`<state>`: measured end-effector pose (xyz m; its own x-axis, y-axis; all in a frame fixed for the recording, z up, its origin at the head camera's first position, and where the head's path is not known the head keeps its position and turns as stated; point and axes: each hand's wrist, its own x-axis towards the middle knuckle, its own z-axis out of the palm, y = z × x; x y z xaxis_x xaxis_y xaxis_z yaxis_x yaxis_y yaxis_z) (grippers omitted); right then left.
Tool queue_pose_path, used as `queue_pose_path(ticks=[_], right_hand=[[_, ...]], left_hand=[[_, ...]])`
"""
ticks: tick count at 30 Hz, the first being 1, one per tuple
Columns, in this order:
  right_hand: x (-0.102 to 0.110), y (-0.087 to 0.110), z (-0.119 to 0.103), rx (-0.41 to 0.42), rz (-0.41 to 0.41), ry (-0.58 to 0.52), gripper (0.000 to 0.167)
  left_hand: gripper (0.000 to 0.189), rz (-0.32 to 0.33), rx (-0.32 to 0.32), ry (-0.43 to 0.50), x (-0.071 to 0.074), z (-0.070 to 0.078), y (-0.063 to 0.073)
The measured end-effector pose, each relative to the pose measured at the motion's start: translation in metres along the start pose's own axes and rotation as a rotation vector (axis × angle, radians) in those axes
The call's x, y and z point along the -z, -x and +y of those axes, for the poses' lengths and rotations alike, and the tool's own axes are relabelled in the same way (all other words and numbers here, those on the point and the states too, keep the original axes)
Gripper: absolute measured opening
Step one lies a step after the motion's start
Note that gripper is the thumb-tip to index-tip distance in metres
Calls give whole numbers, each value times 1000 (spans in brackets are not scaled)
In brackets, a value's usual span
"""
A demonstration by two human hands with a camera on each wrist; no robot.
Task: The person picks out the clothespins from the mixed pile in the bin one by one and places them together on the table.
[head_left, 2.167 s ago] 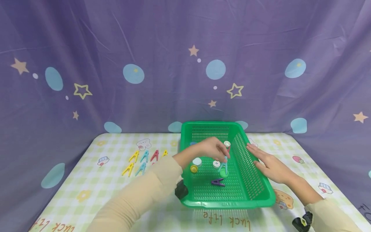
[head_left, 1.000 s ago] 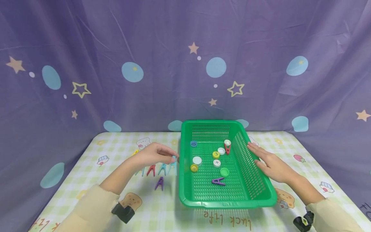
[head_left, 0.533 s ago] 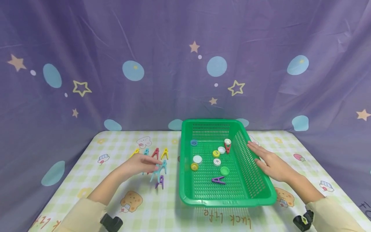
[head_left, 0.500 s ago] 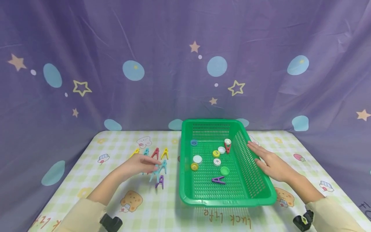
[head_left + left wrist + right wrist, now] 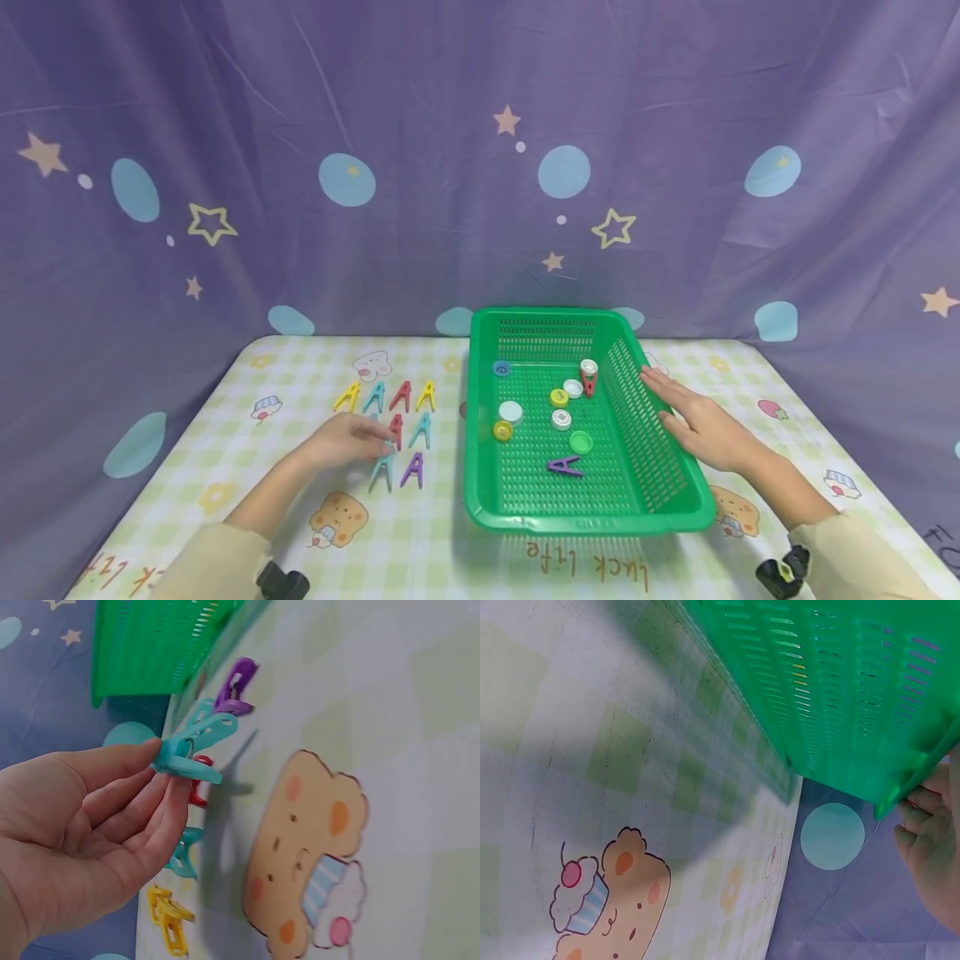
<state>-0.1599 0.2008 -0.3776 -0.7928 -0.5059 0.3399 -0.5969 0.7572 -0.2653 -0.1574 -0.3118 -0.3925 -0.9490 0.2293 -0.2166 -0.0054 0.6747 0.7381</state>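
Note:
My left hand (image 5: pixel 341 440) pinches a light blue clothespin (image 5: pixel 196 742) between thumb and fingertips, its legs pointing away from the hand. In the head view that clothespin is just left of a purple clothespin (image 5: pixel 412 471). Behind it lie a red clothespin (image 5: pixel 396 431) and another light blue clothespin (image 5: pixel 422 431), with a row of yellow, blue and red ones farther back. The hand covers part of the middle row. My right hand (image 5: pixel 705 429) rests with straight fingers on the right rim of a green basket (image 5: pixel 588 525).
Inside the basket are a purple clothespin (image 5: pixel 564 467), a red clothespin (image 5: pixel 589 385) and several bottle caps, among them a green cap (image 5: pixel 581 442) and a white cap (image 5: pixel 511 412). A checked cloth (image 5: pixel 420 550) covers the table; a purple curtain (image 5: pixel 450 125) hangs behind.
My left hand has carried the light blue clothespin out of the basket, leftward over its rim, and down toward the front row beside the purple one. The right hand has stayed on the rim.

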Motion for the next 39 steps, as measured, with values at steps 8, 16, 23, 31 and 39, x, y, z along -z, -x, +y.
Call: queue_pose_path(ticks=[8,16,23,31,39], right_hand=[[0,0,0,1,9,-8,50],[-2,1,-2,-14,5,-8,49],[-1,1,-2,-8,12,-8,49],[-2,3,-1,-2,23,-10,48],[-4,2,1,27,47,-17,48]], left_hand=[[24,68,52,-33,-9,-5,0],[19,108,13,-83,-12,2,6],[19,115,-38,-98,-4,17,12],[20,112,-168,-116,14,52,3],[27,100,-203,-102,22,102,-17]])
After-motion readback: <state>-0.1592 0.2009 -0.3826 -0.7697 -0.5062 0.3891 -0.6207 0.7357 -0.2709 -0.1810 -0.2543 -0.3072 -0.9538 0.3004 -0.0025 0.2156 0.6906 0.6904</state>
